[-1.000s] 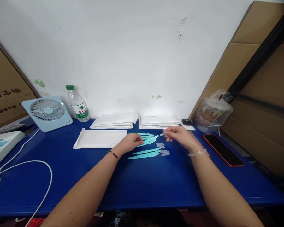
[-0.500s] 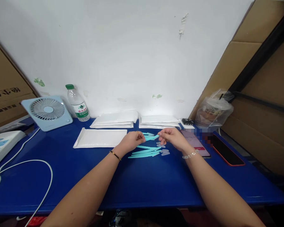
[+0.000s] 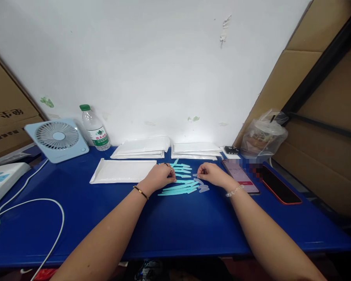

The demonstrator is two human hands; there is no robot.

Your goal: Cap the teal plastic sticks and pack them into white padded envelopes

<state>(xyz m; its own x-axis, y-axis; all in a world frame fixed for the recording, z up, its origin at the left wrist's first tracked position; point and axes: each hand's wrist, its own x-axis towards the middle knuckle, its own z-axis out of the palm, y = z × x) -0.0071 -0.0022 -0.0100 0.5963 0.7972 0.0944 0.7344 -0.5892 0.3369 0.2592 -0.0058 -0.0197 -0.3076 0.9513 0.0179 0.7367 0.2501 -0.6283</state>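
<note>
Several teal eyebrow razors (image 3: pixel 177 191) lie in a loose row on the blue table, handles mostly to the left. My left hand (image 3: pixel 160 176) is closed, with its fingertips on the handle end of one razor (image 3: pixel 185 181) in the row. Opposite it, my right hand (image 3: pixel 212 174) has its fingers pinched at a small clear blade cap (image 3: pixel 195 175). More clear caps (image 3: pixel 204 189) are scattered at the right ends of the razors. My left fingers cover some of the handles.
A white padded envelope (image 3: pixel 123 171) lies left of the razors; stacks of envelopes (image 3: pixel 142 147) rest against the wall. A phone (image 3: pixel 242 177) and an orange-edged phone (image 3: pixel 280 185) are at right, near a bagged drink cup (image 3: pixel 263 136). A fan (image 3: pixel 58 139) and bottle (image 3: pixel 96 130) stand left.
The razor that both hands held between them is down among the others. My left hand has come down slightly nearer me, and my right hand has shifted a little to the right.
</note>
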